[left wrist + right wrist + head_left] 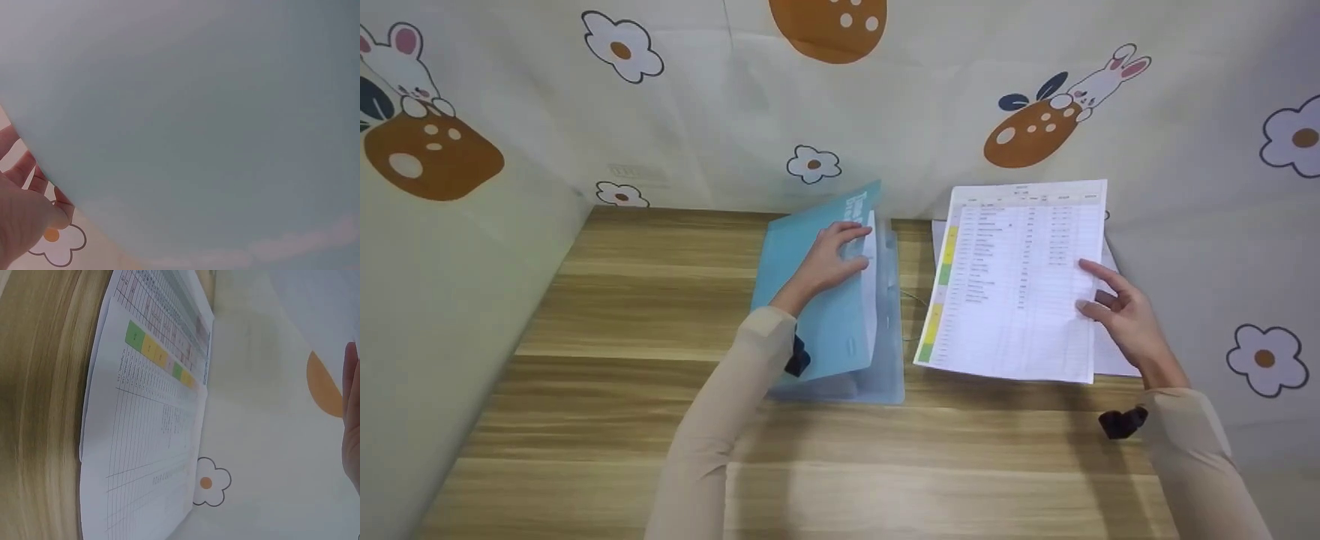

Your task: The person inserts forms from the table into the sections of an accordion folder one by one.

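Note:
A blue folder [817,330] lies on the table with its front cover partly raised. My left hand [832,259] holds the cover's right edge, its fingertips at the rim. White paper [870,300] shows beneath the cover, above a translucent blue back sheet [891,367]. In the left wrist view the cover [197,135] fills most of the picture, and my left hand [28,214] is at its edge. With thumb and fingers my right hand [1129,315] pinches the right edge of a printed sheet [1012,300], which has yellow and green blocks down its left side.
More white paper [1114,349] lies under the held sheet; a stack of printed sheets [146,427] shows in the right wrist view. The wooden table [622,390] meets a patterned cloth wall [720,135] behind and at the sides. A thin cord [913,296] loops between folder and sheet.

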Action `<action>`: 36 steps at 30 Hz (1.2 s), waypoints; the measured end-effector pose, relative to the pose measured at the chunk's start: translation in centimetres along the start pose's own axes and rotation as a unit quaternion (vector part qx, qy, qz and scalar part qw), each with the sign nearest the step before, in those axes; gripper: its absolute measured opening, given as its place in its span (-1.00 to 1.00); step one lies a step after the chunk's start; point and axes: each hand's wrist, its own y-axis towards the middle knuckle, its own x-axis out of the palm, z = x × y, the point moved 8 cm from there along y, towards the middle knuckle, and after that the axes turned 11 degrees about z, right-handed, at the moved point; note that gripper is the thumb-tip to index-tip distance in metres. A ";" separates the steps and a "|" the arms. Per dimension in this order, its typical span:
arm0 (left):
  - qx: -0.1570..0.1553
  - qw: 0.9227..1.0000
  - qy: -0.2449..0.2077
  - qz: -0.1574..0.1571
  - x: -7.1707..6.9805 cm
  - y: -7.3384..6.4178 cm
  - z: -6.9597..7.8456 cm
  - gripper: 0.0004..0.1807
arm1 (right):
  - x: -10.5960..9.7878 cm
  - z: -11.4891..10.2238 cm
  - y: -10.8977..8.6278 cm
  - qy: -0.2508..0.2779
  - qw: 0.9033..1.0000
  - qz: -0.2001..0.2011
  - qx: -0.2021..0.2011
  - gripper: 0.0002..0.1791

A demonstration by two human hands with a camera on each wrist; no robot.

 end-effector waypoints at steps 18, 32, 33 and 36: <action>0.011 1.000 -0.005 0.013 -0.2 0.0 0.1 -0.47 | 2.5 0.6 -0.1 0.133 0.991 0.029 -0.020 -0.40; -0.009 1.000 0.002 0.015 -0.2 -0.2 -0.1 -0.44 | 5.1 1.7 -0.2 0.099 0.995 0.024 -0.013 -0.40; -0.012 1.000 0.002 0.015 -0.2 -0.3 -0.2 -0.43 | 5.2 1.8 -0.2 0.093 0.995 0.026 -0.009 -0.40; -0.016 1.000 0.002 0.015 -0.2 -0.2 -0.2 -0.43 | 5.7 2.0 -0.2 0.085 0.996 0.027 -0.001 -0.40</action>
